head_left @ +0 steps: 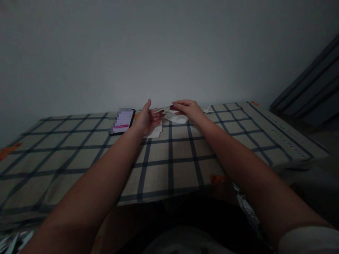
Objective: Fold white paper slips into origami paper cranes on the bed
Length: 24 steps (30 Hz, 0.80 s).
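Note:
My left hand (148,119) is over the table, thumb up and fingers stretched out toward the right. Its fingertips are close to the left end of a thin white piece of paper (163,109); whether they touch it I cannot tell. The fingers and thumb of my right hand (187,108) pinch that paper from the right. Below my right hand lies another white paper (177,118) with faint marks. More white sheets (155,132) lie partly hidden under my left hand. The dim light hides fine detail.
A tablet or large phone (123,121) with a lit screen lies left of my left hand. A white string-like thing (208,110) is right of my right hand. The checked tablecloth (180,162) carries orange patches (217,179). Behind stands a wall; a dark curtain (307,81) hangs right.

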Available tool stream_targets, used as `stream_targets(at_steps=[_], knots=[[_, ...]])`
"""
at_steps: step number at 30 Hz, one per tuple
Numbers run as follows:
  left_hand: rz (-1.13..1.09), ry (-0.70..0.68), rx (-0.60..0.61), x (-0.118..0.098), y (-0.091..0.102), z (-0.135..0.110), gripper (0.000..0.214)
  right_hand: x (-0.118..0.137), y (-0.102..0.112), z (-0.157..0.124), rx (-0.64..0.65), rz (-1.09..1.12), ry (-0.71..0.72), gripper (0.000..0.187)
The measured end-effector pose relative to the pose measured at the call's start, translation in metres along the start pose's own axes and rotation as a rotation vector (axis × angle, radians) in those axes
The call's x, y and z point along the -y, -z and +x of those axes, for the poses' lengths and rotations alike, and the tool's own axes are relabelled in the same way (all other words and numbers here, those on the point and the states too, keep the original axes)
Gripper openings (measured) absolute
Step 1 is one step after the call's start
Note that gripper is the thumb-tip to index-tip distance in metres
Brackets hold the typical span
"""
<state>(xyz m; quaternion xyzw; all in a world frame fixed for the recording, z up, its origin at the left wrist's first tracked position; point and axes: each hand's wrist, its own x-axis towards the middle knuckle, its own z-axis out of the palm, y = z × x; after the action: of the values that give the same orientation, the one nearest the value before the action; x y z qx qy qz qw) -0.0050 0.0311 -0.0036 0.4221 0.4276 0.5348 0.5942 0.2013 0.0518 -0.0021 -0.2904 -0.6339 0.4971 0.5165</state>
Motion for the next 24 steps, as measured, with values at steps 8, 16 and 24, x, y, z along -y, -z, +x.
stream_targets(at_steps=[8, 16, 24], knots=[[0.003, -0.164, 0.03, 0.011, -0.002, 0.0, 0.026, -0.005, -0.002, 0.001, 0.006, -0.019, -0.019, 0.015], [0.032, -0.223, -0.001, 0.012, -0.003, 0.0, 0.033, -0.008, 0.001, 0.003, 0.059, -0.077, -0.13, 0.014], [0.094, -0.221, -0.011, 0.014, -0.002, 0.001, 0.033, -0.009, 0.001, 0.002, 0.015, -0.108, -0.131, 0.014]])
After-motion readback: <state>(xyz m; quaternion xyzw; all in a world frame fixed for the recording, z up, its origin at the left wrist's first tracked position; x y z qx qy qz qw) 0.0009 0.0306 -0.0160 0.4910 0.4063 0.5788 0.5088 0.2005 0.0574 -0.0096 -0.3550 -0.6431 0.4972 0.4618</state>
